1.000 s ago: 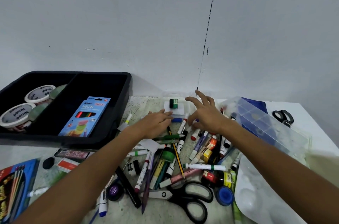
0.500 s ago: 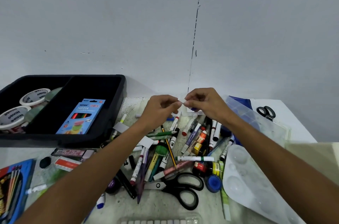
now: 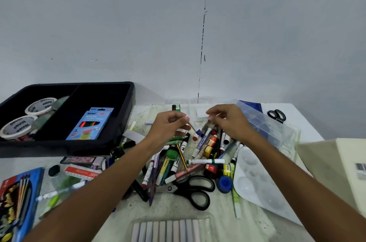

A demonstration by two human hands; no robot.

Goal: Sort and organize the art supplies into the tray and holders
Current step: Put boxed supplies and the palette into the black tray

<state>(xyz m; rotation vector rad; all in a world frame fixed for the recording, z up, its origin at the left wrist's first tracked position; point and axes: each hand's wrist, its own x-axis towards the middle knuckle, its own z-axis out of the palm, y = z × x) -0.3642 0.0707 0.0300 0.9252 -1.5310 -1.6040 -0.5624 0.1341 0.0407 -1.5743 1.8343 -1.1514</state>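
1. Just above the heap of markers (image 3: 190, 154), the left hand (image 3: 168, 125) is pinching a thin pen-like stick (image 3: 193, 128) with a blue tip, its fingers curling round the upper end while the tip is pointing down toward the right hand.
2. Beside it, the right hand (image 3: 227, 121) is pinching something small and pale at its fingertips; what it is, I cannot tell, though it may be a cap.
3. Well off to the left of the left hand, the black tray (image 3: 126, 115) is sitting on the surface (image 3: 217, 208), already holding tape rolls (image 3: 29, 117) in one compartment and a blue pencil box (image 3: 91, 124) in the other.
4. Right of the right hand, a clear compartment box (image 3: 263, 123) is lying open-looking, and nearer the person black scissors (image 3: 194, 190) and a white palette (image 3: 255, 180) are resting by the heap.
5. Sorting is looking barely begun, as most supplies are lying loose.
6. Risks, as I am judging them: the small pale piece could be slipping from so light a pinch and vanishing into the clutter below; a forearm sweeping toward the tray could be rolling markers off the surface edge.
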